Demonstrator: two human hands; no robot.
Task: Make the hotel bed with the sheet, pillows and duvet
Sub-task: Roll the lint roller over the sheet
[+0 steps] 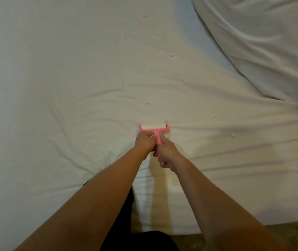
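Both hands are holding a pink lint roller [153, 130] down on the white sheet [68, 73], near the bed's close edge. The left hand [145, 140] is wrapping its fingers round the handle just under the roller head. The right hand [167, 156] is gripping the same handle lower down, fingers curled round it.

The sheet is lying spread over the mattress, mostly flat, with shallow creases fanning out from the roller and lint bits [160, 55] scattered ahead of it (a few more off to the right). A bunched duvet [264, 44], or so it's looking, is sitting at upper right on top of the sheet, well apart from the hands. No pillow is showing that I can pick out.

Handling guess: the sheet is looking thin, soft and light, so it's probably rucking under roller pressure. It's best taken at a hem or corner to pull it taut. The duvet is looking bulky but soft, likely needing both hands at its edge or corners.
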